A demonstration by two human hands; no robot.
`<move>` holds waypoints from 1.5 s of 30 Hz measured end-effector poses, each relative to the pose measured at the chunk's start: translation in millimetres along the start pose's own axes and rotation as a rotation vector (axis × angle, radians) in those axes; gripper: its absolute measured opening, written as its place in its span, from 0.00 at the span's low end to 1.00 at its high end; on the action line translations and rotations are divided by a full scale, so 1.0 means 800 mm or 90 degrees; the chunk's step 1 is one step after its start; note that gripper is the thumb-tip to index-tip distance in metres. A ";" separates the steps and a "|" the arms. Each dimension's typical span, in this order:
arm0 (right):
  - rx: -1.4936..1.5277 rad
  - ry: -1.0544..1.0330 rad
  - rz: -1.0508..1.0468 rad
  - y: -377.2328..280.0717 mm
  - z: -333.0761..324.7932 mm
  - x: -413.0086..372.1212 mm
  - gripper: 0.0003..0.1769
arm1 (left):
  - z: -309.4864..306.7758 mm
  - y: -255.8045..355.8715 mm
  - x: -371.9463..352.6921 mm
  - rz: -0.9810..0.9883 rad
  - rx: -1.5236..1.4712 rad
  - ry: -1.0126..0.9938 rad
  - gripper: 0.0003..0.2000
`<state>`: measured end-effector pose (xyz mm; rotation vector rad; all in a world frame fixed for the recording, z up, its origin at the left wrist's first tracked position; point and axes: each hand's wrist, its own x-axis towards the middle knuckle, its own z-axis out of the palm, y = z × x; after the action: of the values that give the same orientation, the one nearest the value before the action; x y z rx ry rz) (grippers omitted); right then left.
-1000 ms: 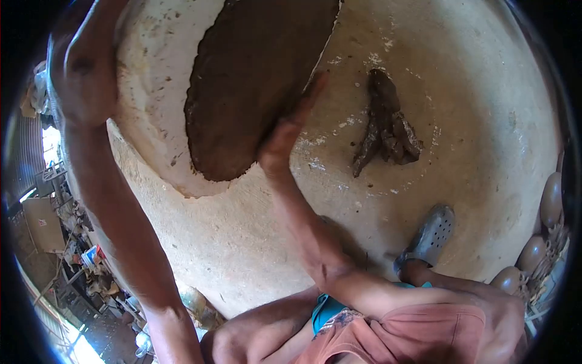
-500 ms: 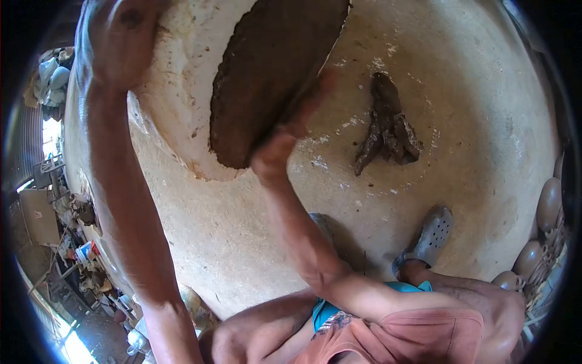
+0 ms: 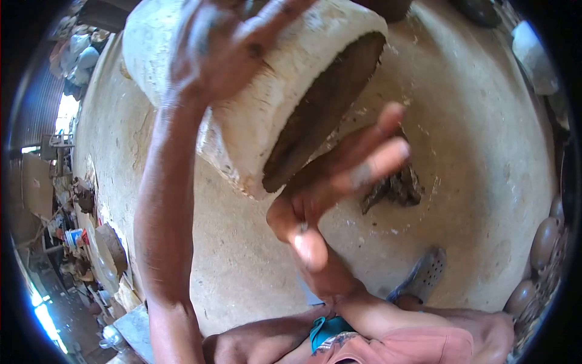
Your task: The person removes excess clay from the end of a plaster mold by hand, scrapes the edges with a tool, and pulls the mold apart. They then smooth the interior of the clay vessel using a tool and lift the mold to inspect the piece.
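A large whitish mould (image 3: 248, 130) with a dark, clay-coloured opening stands tilted at the upper middle. My left hand (image 3: 221, 57) is over its pale outer side with fingers spread, one pointing to the upper right; whether it presses on the surface is unclear. Just below and right of the opening, my right hand (image 3: 339, 176) is in the air, fingers apart and nothing in it. Behind its fingertips, a lump of dark wet clay (image 3: 403, 188) lies on the floor, partly hidden.
The concrete floor (image 3: 479, 182) shows white smears around the clay. My grey clog (image 3: 424, 273) is at lower right. Rounded brown pots (image 3: 545, 242) line the right edge, with a pale vessel (image 3: 533, 57) above. Clutter and a board (image 3: 37, 185) fill the left side.
The mould appears further right and lower, its opening turned more away. My right hand has come off the opening's edge, fingers spreading. My left hand now shows over the mould's outer side.
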<state>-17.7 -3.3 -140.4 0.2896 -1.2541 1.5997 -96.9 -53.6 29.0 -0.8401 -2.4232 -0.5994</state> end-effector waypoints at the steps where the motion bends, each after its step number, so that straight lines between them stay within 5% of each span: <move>1: -0.003 -0.015 -0.011 -0.005 0.001 0.012 0.74 | -0.007 -0.001 0.003 -0.033 -0.032 -0.012 0.27; 4: 0.000 -0.063 -0.050 -0.013 0.009 0.042 0.77 | -0.003 -0.009 0.012 -0.153 -0.050 -0.044 0.27; 5: 0.010 -0.073 -0.068 -0.019 0.008 0.049 0.78 | -0.010 -0.004 0.009 -0.151 -0.133 -0.044 0.26; 9: -0.003 -0.169 -0.086 -0.030 0.029 0.096 0.83 | -0.004 -0.004 0.001 -0.047 0.048 0.045 0.22; 15: 0.180 -0.072 -0.076 -0.043 0.042 0.141 0.65 | -0.004 -0.021 -0.002 -0.067 0.014 -0.007 0.26; 17: 0.497 -0.005 -0.016 -0.054 0.050 0.148 0.60 | 0.002 -0.030 0.006 -0.093 -0.009 0.062 0.28; 19: 1.124 0.121 0.009 -0.068 0.053 0.141 0.55 | 0.003 -0.038 0.004 -0.094 0.004 0.050 0.29; 20: 0.876 0.169 0.343 -0.115 0.019 0.186 0.48 | 0.002 -0.035 0.001 -0.094 0.012 0.023 0.30; 21: 0.575 0.063 0.773 -0.161 -0.015 0.232 0.42 | 0.008 -0.038 -0.001 -0.113 -0.006 0.045 0.30; 22: 0.476 -0.016 1.068 -0.207 -0.049 0.277 0.37 | 0.011 -0.036 -0.001 -0.111 -0.011 0.044 0.30; 23: 0.474 -0.026 1.063 -0.180 -0.039 0.270 0.37 | 0.011 -0.038 0.002 -0.115 0.003 0.050 0.31; 26: 0.190 0.021 -0.054 -0.032 0.009 0.207 0.71 | 0.005 -0.033 -0.003 -0.133 0.019 0.038 0.31; 28: 0.155 0.074 -0.065 -0.017 0.014 0.205 0.66 | -0.002 -0.032 -0.001 -0.106 0.029 0.002 0.28; 32: -0.072 -0.147 -0.071 0.032 0.030 0.210 0.56 | 0.001 -0.031 0.001 -0.121 -0.001 0.001 0.28; 37: 0.055 -0.020 -0.030 0.038 0.003 0.217 0.56 | 0.000 -0.031 -0.003 -0.103 0.035 0.004 0.27; 40: -0.202 -0.178 -0.052 0.070 0.012 0.236 0.56 | -0.005 -0.027 0.002 -0.130 -0.008 -0.024 0.28; 42: -0.129 -0.122 -0.124 0.095 0.001 0.242 0.48 | 0.000 -0.029 0.003 -0.125 0.007 -0.014 0.28; 45: 0.079 -0.020 -0.025 0.072 -0.011 0.236 0.44 | -0.001 -0.027 0.005 -0.144 0.030 -0.040 0.28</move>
<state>-143.4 115.4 -44.6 0.4171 -1.1682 1.6480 -113.7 -68.1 26.8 -0.5776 -2.6005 -0.6034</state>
